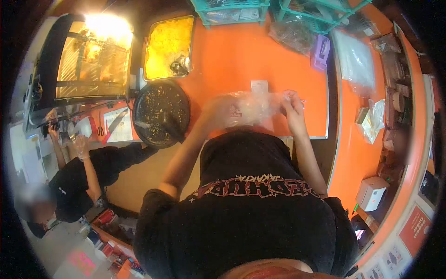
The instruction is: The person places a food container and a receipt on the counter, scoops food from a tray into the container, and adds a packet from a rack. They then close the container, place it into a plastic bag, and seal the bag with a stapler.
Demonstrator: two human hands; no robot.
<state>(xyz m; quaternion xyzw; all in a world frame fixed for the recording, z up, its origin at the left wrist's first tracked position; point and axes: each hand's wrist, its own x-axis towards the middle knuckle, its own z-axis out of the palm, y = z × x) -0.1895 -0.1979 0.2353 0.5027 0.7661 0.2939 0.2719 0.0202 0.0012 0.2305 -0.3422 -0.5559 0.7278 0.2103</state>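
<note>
One bag (247, 108) lies between right hand (292, 107), pinching it, and left hand (218, 108), too blurred to tell.

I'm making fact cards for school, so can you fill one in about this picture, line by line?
Place: orange counter
Left grip: blurred, at the clear bag
Right grip: pinching the bag's other end
Yellow food: in a metal tray
Round black pan: left of the bag, scattered with brown bits
Co-worker: at left, one clear glove seen
</note>
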